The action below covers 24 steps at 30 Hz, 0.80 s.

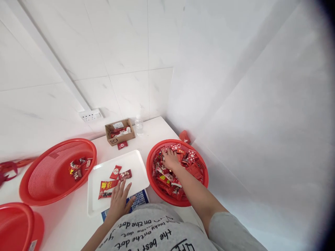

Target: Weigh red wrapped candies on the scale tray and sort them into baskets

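Observation:
My right hand (pixel 170 159) reaches into the round red basket (pixel 150 174) on the right, fingers spread over a heap of small wrapped snack packets (pixel 167 179). Whether a fingertip has hold of any packet I cannot tell. Over the near edge of the white tray (pixel 91 205) lies my left hand (pixel 119 200), fingers apart and nothing gripped. Its fingertips are at a large red and yellow packet (pixel 105 191), partly covering it. A small red packet (pixel 115 172) and a dark red packet (pixel 125 175) lie on the tray just beyond.
Left of the tray, a tilted red basket (pixel 39 174) holds several packets (pixel 78 169); another red basket (pixel 31 226) stands nearer. At the back are a cardboard box (pixel 123 138), a red packet (pixel 122 145) and a clear bottle (pixel 139 126). Walls border the table behind and right.

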Each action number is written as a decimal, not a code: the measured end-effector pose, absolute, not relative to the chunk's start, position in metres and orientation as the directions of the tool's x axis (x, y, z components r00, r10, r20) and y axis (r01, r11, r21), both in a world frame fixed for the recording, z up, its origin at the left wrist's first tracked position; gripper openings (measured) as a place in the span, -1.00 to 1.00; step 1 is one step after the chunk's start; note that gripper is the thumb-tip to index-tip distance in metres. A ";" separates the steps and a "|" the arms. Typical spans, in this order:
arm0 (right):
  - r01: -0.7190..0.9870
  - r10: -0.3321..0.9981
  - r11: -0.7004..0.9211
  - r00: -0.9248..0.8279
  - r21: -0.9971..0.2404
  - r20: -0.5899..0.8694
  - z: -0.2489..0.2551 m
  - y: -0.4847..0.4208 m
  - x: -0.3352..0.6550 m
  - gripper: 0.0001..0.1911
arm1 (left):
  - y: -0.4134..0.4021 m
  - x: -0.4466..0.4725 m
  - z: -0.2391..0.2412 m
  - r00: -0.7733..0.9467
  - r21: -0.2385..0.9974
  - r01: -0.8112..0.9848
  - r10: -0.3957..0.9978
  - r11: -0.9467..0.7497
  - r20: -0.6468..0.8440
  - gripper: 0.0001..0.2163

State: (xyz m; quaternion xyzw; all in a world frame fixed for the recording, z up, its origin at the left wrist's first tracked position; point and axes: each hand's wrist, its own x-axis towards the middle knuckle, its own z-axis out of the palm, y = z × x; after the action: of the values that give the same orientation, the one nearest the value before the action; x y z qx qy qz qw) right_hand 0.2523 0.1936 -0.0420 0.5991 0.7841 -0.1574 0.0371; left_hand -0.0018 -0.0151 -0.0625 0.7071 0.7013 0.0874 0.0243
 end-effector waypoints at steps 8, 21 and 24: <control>0.946 0.913 0.288 -0.318 -0.148 -0.255 -0.039 0.204 0.259 -0.32 | -0.033 0.002 -0.055 -0.065 0.149 0.988 0.994 0.050 0.093 -0.58; 0.908 0.929 0.244 -0.320 -0.339 -0.187 -0.018 0.195 0.260 -0.70 | -0.032 -0.013 -0.058 0.025 0.139 0.990 0.995 -0.038 0.097 -0.59; 0.887 0.959 0.224 -0.275 -0.403 -0.072 -0.008 0.185 0.259 -0.77 | -0.030 -0.022 -0.057 0.073 0.139 0.987 0.994 -0.084 0.083 -0.58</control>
State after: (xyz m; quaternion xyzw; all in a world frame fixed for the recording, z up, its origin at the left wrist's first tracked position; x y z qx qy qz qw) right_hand 0.2589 0.1855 -0.0084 0.5944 0.7764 -0.1861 -0.0963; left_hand -0.0223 -0.0300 -0.0571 0.7321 0.6764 0.0780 0.0232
